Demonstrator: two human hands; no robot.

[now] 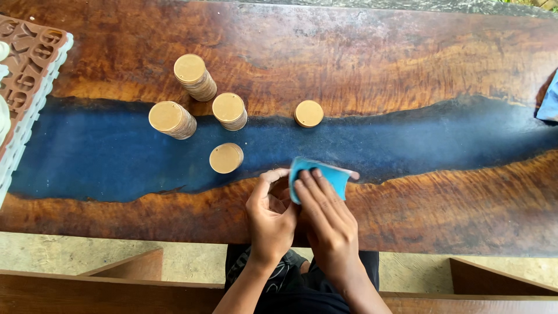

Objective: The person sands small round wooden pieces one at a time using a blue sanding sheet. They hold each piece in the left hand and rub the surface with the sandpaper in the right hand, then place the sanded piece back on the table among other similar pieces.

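Note:
My right hand point(326, 220) grips a folded blue sheet, like sandpaper point(325, 172), its fingers pressed on the sheet's upper face. My left hand point(269, 216) is curled right beside it at the sheet's left edge, thumb and forefinger pinched together; whatever it may hold is hidden. Both hands are over the near wooden part of the table point(442, 209). Several stacks of round wooden discs stand beyond: one stack point(226, 157) closest to my left hand, others at the left point(171, 119), middle point(229, 110) and back point(195, 76), plus a low one point(308, 113) to the right.
The table is dark wood with a blue resin band point(116, 157) along its length. A brown mould with raised shapes on a white tray point(26, 70) sits at the left edge. A bit of blue cloth point(549, 99) shows at the right edge. A wooden bench point(116, 288) is below.

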